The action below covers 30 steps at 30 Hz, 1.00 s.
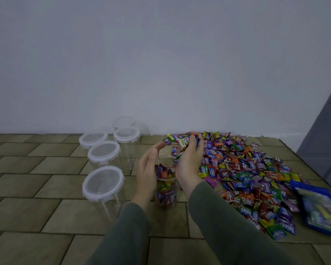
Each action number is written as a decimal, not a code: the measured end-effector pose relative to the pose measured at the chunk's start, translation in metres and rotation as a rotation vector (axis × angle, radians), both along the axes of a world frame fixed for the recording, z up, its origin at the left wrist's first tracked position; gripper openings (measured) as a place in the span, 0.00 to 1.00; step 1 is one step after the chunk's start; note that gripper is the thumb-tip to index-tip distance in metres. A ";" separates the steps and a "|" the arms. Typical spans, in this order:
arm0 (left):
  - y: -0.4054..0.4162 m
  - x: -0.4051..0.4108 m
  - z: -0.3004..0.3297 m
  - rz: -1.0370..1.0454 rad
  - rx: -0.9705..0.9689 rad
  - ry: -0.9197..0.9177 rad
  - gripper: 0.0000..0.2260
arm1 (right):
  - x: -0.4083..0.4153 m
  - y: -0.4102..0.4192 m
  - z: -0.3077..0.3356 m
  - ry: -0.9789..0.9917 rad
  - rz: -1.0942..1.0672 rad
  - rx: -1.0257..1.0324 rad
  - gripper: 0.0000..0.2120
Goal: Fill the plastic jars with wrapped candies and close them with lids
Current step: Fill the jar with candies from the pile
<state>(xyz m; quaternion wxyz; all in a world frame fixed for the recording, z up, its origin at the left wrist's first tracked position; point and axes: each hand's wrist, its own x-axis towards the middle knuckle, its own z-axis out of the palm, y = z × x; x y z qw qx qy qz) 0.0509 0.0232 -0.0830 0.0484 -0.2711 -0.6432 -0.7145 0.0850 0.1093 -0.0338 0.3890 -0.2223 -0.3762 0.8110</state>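
Both hands (147, 169) (189, 165) cup candies (182, 144) over open jar (165, 186).

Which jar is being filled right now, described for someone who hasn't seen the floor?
Start at the candy pile spread on the tiled floor against the wall. At its left edge, between the left hand and right hand, stands the open jar. Unlike the five lidded jars farther left, it holds candies.

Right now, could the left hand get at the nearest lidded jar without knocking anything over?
Probably yes. The left hand is cupped by the open jar, and the nearest lidded jar stands just to its left with bare floor between them. It holds nothing; only the right hand carries candies.
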 end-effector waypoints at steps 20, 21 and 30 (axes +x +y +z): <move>0.013 0.000 -0.011 -0.055 0.191 -0.645 0.28 | -0.005 0.006 -0.008 -0.072 0.143 0.286 0.14; 0.012 0.000 -0.012 -0.062 0.185 -0.634 0.28 | -0.006 0.006 -0.009 -0.075 0.138 0.301 0.12; 0.013 -0.003 -0.014 -0.015 0.170 -0.526 0.24 | 0.002 0.007 0.002 -0.202 0.436 0.620 0.12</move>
